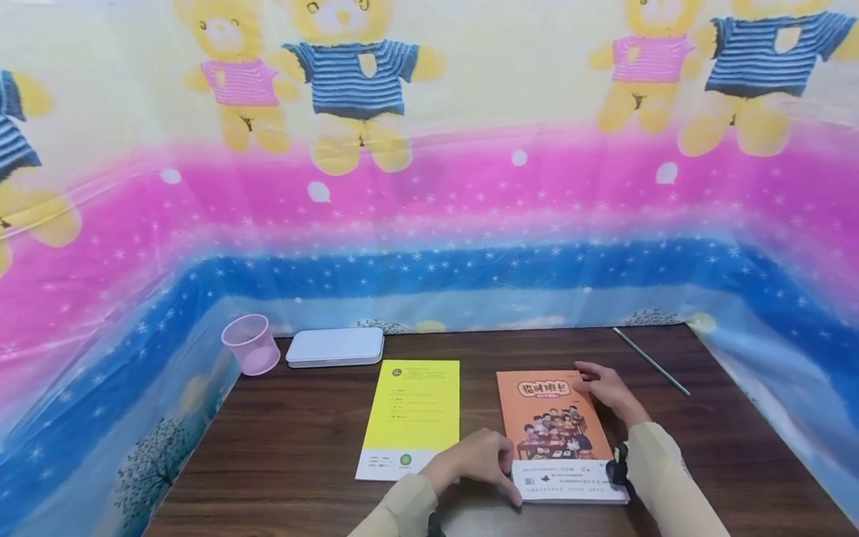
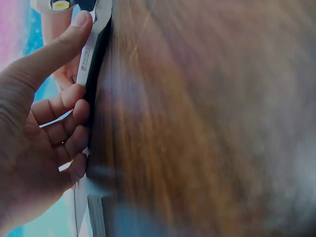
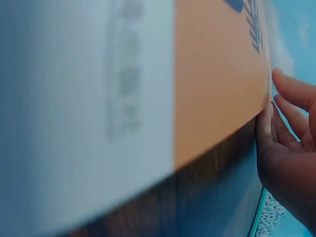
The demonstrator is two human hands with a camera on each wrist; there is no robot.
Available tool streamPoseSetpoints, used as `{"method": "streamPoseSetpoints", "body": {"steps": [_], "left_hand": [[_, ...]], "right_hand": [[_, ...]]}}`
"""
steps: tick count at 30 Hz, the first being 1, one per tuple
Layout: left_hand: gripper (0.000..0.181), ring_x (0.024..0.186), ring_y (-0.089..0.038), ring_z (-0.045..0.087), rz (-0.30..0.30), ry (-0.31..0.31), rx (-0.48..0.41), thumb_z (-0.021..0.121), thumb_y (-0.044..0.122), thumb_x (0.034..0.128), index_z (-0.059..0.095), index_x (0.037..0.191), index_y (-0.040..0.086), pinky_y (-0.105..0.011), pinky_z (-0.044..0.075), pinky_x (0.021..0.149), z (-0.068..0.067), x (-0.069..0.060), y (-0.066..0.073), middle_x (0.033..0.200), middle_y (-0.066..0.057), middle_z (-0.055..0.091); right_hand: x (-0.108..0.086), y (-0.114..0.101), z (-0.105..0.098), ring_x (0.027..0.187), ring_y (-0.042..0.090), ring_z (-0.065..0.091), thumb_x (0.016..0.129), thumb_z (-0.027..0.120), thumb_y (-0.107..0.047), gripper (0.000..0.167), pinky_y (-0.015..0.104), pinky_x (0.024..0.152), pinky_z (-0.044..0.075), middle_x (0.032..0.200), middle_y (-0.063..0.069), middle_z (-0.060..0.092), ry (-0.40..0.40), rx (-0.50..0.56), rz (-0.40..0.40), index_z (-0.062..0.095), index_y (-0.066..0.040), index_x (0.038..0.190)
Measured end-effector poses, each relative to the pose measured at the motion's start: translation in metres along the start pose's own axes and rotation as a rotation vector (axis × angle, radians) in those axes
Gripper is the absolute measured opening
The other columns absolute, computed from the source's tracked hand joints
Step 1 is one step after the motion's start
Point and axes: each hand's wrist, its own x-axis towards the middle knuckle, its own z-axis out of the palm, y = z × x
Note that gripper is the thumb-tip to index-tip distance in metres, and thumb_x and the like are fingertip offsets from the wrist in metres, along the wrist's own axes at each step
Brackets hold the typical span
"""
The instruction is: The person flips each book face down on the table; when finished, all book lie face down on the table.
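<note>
An orange book [image 1: 552, 406] with a white band along its bottom lies on the dark wooden table, cover up. My left hand [image 1: 478, 456] holds its lower left corner, with bent fingers at the left edge and the thumb at the bottom edge. In the left wrist view, the left fingertips [image 2: 79, 116] touch the side of the book. My right hand [image 1: 609, 389] holds the upper right corner, and its fingers reach over the top edge. The right wrist view shows the right hand [image 3: 291, 133] against the book's edge. A yellow book [image 1: 417, 406] lies left of my left hand.
A pink translucent cup [image 1: 251, 350] stands at the back left corner of the table [image 1: 295, 440]. Beside it lies a white flat case [image 1: 335, 347]. A thin green stick [image 1: 651, 361] lies at the back right. A bear-patterned cloth [image 1: 429, 224] surrounds the table's back and sides.
</note>
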Motion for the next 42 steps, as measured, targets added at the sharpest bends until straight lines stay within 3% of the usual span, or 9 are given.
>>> {"method": "streamPoseSetpoints", "body": {"steps": [6, 13, 17, 21, 30, 38, 42], "left_hand": [[0.040, 0.054, 0.001, 0.042, -0.037, -0.008, 0.005, 0.091, 0.035, 0.0624, 0.055, 0.069, 0.017, -0.013, 0.036, 0.054, 0.001, -0.002, 0.001, 0.059, 0.015, 0.051], [0.039, 0.054, 0.001, 0.045, -0.042, 0.009, 0.130, 0.090, 0.042, 0.0621, 0.060, 0.069, 0.018, -0.013, 0.038, 0.053, 0.000, -0.006, 0.002, 0.059, 0.016, 0.054], [0.035, 0.055, 0.002, 0.048, -0.049, 0.010, 0.128, 0.089, 0.043, 0.0636, 0.066, 0.070, 0.017, -0.012, 0.040, 0.054, -0.001, -0.007, 0.001, 0.060, 0.015, 0.058], [0.033, 0.054, 0.003, 0.046, -0.054, 0.025, 0.060, 0.089, 0.040, 0.0649, 0.069, 0.072, 0.015, -0.013, 0.041, 0.054, 0.000, -0.010, 0.000, 0.060, 0.015, 0.058], [0.031, 0.057, 0.004, 0.048, -0.062, 0.116, -0.201, 0.090, 0.025, 0.0640, 0.067, 0.077, 0.009, -0.013, 0.045, 0.058, 0.001, -0.013, -0.008, 0.065, 0.013, 0.056], [0.029, 0.063, 0.001, 0.052, -0.108, 0.168, -0.380, 0.088, 0.018, 0.0670, 0.067, 0.084, 0.007, -0.014, 0.046, 0.063, -0.001, -0.018, -0.013, 0.072, 0.009, 0.060], [0.028, 0.066, 0.001, 0.053, -0.115, 0.185, -0.424, 0.086, 0.016, 0.0691, 0.066, 0.086, 0.005, -0.015, 0.046, 0.065, -0.003, -0.021, -0.013, 0.076, 0.005, 0.061]], "right_hand": [[-0.001, 0.003, 0.004, 0.125, 0.046, 0.047, 0.097, 0.057, -0.015, 0.057, 0.059, 0.105, 0.039, 0.142, 0.033, 0.043, 0.017, 0.018, 0.005, 0.035, 0.001, 0.148], [0.004, 0.002, 0.007, 0.122, 0.045, 0.050, 0.095, 0.059, -0.014, 0.055, 0.058, 0.102, 0.042, 0.138, 0.032, 0.048, 0.036, 0.007, 0.000, 0.041, 0.002, 0.144], [0.007, 0.003, 0.006, 0.124, 0.045, 0.049, 0.095, 0.059, -0.013, 0.054, 0.058, 0.104, 0.041, 0.141, 0.031, 0.046, 0.040, 0.001, 0.023, 0.041, 0.001, 0.144], [0.006, 0.003, 0.003, 0.125, 0.046, 0.047, 0.094, 0.058, -0.012, 0.055, 0.059, 0.105, 0.039, 0.144, 0.032, 0.042, 0.033, 0.007, 0.043, 0.040, 0.003, 0.144], [0.007, 0.006, -0.008, 0.118, 0.043, 0.053, 0.096, 0.057, -0.013, 0.054, 0.053, 0.097, 0.046, 0.140, 0.034, 0.044, 0.009, 0.052, 0.023, 0.039, 0.006, 0.143], [0.010, 0.006, -0.020, 0.108, 0.027, 0.062, 0.099, 0.051, -0.017, 0.056, 0.052, 0.102, 0.044, 0.131, 0.029, 0.056, -0.113, 0.134, 0.059, 0.033, 0.007, 0.147], [0.013, 0.005, -0.025, 0.121, 0.033, 0.057, 0.101, 0.049, -0.020, 0.060, 0.055, 0.110, 0.038, 0.137, 0.030, 0.051, -0.178, 0.205, 0.068, 0.027, 0.010, 0.148]]}}
